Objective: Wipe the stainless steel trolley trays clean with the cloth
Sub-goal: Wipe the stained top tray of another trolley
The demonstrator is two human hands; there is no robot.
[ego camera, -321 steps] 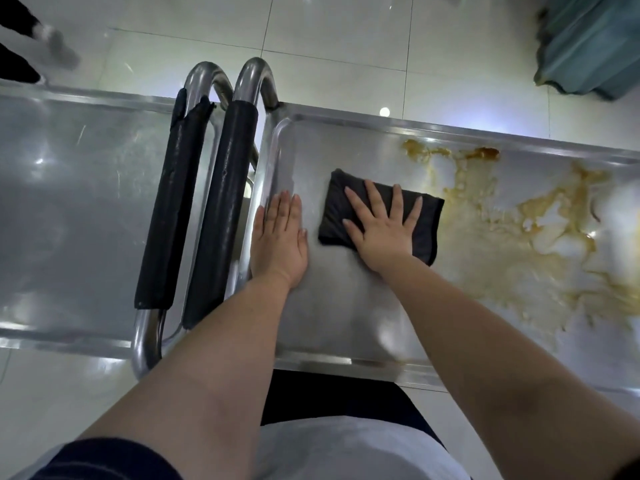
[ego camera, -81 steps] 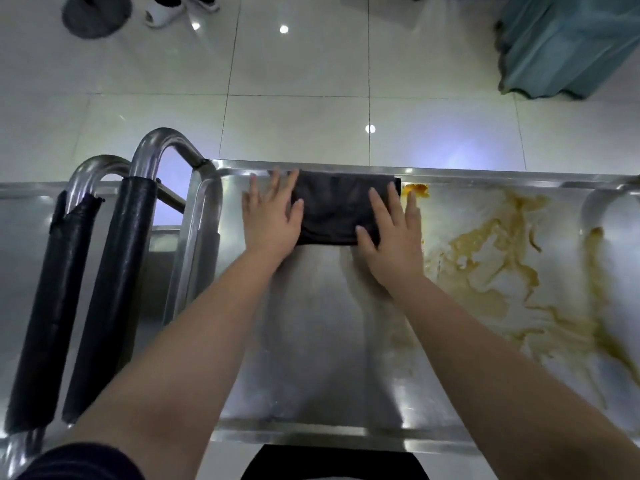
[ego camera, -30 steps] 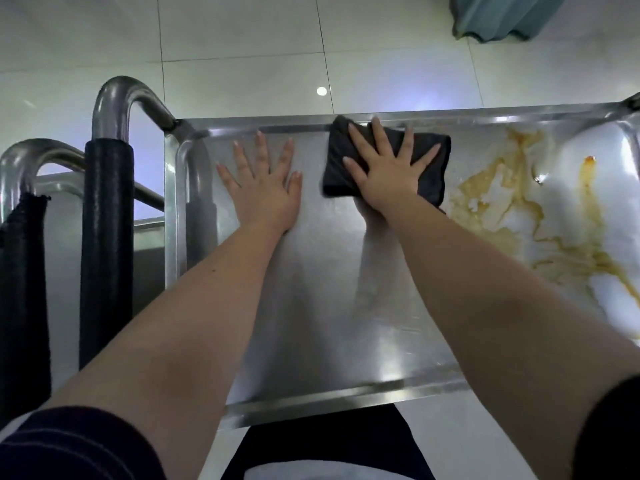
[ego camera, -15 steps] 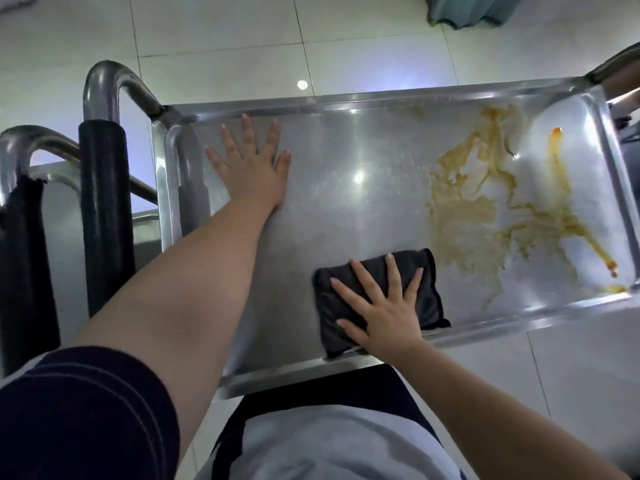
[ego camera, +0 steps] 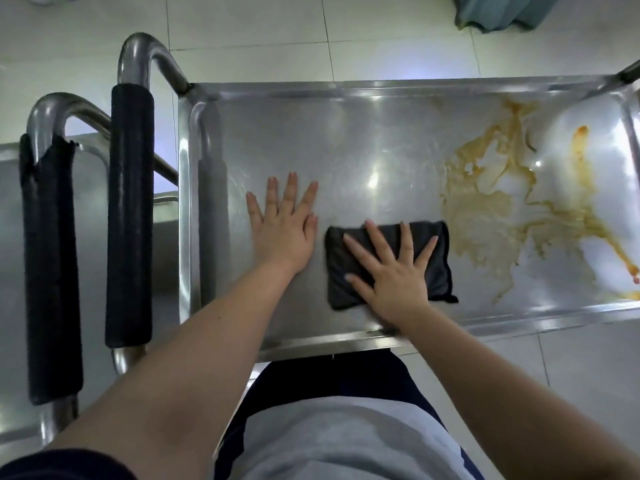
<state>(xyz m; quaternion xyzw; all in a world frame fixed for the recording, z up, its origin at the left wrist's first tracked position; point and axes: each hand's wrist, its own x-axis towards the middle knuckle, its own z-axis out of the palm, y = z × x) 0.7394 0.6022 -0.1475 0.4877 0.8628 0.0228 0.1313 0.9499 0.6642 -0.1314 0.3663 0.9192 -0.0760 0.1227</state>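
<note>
The stainless steel trolley tray (ego camera: 346,133) fills the middle of the view. A folded dark cloth (ego camera: 438,258) lies on it near the front rim. My right hand (ego camera: 391,271) presses flat on the cloth with fingers spread. My left hand (ego camera: 284,226) rests flat on the bare steel just left of the cloth, fingers straight. A yellow-brown stain (ego camera: 485,209) spreads over the tray's right half, starting just right of the cloth. The left half looks wiped and shiny.
Two steel handles with black foam grips (ego camera: 130,209) stand left of the tray. A second steel trolley tray (ego camera: 10,237) lies further left. A teal fabric (ego camera: 502,12) hangs at the top right above the pale tiled floor (ego camera: 242,29).
My left hand has drawn back from the tray's far left corner to the middle, beside the cloth. My right hand with the cloth has shifted slightly away from the front rim.
</note>
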